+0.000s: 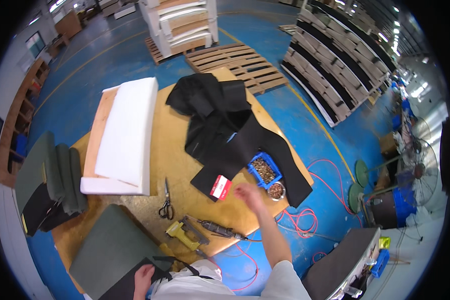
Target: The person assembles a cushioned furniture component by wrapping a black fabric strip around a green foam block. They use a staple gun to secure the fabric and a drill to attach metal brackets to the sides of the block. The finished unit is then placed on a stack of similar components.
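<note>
My left hand (144, 276) is low in the view, fingers curled on black fabric (127, 285) along the edge of a dark green padded panel (110, 240). My right hand (249, 195) reaches out over the table, slightly blurred, its fingers apart and seemingly holding nothing. Just left of it a red-and-white card (221, 188) lies on a strip of black cloth (204, 181). To its right are a blue bin (257, 178) of small metal pieces and a round bowl (275, 191) of small brownish pieces. A yellow staple gun (185, 235), a dark air tool (217, 228) and scissors (166, 202) lie nearer my body.
On the yellowish table (167, 145) are a white foam-covered wooden frame (125, 135) and heaped black fabric (210, 105). Folded green pieces (60, 175) sit at the left edge. Red hoses (305, 220) coil on the blue floor at right. Beyond are a pallet (235, 62) and a fan (417, 170).
</note>
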{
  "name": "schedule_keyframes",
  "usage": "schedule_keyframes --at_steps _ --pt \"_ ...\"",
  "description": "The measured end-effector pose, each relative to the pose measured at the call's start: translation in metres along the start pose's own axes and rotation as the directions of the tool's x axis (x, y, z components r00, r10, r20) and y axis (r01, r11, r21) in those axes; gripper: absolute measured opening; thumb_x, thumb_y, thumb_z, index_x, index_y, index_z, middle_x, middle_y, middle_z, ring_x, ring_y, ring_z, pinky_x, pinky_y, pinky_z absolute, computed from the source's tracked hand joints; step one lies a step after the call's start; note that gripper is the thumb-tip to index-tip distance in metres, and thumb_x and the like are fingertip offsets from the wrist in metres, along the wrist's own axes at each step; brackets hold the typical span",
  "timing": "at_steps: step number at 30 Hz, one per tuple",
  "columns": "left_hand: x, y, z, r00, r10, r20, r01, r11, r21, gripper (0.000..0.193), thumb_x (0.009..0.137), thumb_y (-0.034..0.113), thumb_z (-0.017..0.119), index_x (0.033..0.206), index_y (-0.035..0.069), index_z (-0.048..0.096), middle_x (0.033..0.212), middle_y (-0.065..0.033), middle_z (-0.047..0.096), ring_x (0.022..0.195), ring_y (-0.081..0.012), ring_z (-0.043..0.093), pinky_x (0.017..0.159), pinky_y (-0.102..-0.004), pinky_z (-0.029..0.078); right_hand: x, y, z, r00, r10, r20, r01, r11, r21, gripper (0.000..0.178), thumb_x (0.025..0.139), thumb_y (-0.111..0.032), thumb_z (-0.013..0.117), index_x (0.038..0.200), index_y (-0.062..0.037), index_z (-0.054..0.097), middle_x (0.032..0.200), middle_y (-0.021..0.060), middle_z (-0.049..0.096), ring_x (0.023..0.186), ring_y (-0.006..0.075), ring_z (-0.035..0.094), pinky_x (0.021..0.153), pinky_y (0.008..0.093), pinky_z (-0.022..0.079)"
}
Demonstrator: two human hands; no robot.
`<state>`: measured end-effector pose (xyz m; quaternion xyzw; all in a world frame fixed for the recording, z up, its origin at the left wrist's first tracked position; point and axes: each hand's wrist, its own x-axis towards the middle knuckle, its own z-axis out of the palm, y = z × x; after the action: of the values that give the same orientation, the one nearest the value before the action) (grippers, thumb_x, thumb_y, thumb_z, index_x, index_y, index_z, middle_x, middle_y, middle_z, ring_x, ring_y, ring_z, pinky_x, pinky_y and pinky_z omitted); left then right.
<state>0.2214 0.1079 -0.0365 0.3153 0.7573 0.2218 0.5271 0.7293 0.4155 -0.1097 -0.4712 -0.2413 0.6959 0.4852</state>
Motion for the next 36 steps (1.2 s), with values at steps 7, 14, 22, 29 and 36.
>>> schedule_keyframes --at_steps 7,14,22,29,36 --pt "0.037 0.137 0.095 0.953 -0.078 0.291 0.289 0.515 -0.807 0.046 0.111 0.043 0.041 0.115 0.003 0.065 0.106 -0.0089 0.071 0.088 -0.0207 0.07 0.071 -0.0305 0.056 -0.122 0.097 0.224 0.769 0.343 0.539 -0.178 0.925 -0.336 0.028 0.103 -0.015 0.059 0.125 0.0002 0.066 0.12 0.0097 0.071 0.109 0.0197 0.067 0.099 0.0333 0.052" --pt "0.05 0.06 0.059 0.961 -0.055 0.272 0.248 0.613 -0.751 0.022 0.107 0.022 0.051 0.102 0.006 0.065 0.087 -0.0041 0.065 0.073 -0.0133 0.058 0.06 -0.0277 0.046 -0.113 0.092 0.209 0.899 0.129 0.419 0.197 0.734 -0.65 0.026 0.1 -0.014 0.063 0.121 -0.0014 0.069 0.108 0.0081 0.074 0.098 0.0162 0.068 0.087 0.0319 0.054" --pt "-0.027 0.008 0.014 0.996 -0.068 0.057 0.088 0.772 -0.63 0.017 0.104 0.014 0.055 0.112 0.006 0.067 0.087 0.0007 0.064 0.073 -0.0091 0.058 0.061 -0.026 0.049 -0.13 0.134 0.185 0.771 0.449 0.452 -0.081 0.772 -0.63 0.024 0.097 -0.011 0.064 0.112 0.0055 0.071 0.105 0.0127 0.075 0.097 0.0191 0.071 0.089 0.0333 0.057" --pt "-0.11 0.047 0.022 0.597 0.692 -0.406 -0.469 0.711 0.524 0.017 0.083 0.011 0.063 0.099 0.005 0.066 0.115 -0.0116 0.066 0.108 -0.029 0.065 0.096 -0.0429 0.052 -0.251 0.173 0.35 0.407 0.648 0.644 -0.719 0.662 -0.212 0.05 0.108 -0.04 0.038 0.125 0.0002 0.062 0.136 0.0171 0.063 0.132 0.0332 0.055 0.114 0.0492 0.043" --pt "-0.26 -0.089 -0.006 0.307 0.432 -0.848 -0.351 0.88 0.321 0.023 0.087 0.01 0.071 0.11 0.006 0.071 0.123 -0.0158 0.068 0.113 -0.036 0.064 0.099 -0.0464 0.052 -0.342 0.243 0.422 0.208 0.784 0.584 -0.773 0.497 -0.393 0.053 0.111 -0.035 0.035 0.141 0.0077 0.048 0.151 0.026 0.048 0.145 0.0373 0.042 0.121 0.0491 0.036"
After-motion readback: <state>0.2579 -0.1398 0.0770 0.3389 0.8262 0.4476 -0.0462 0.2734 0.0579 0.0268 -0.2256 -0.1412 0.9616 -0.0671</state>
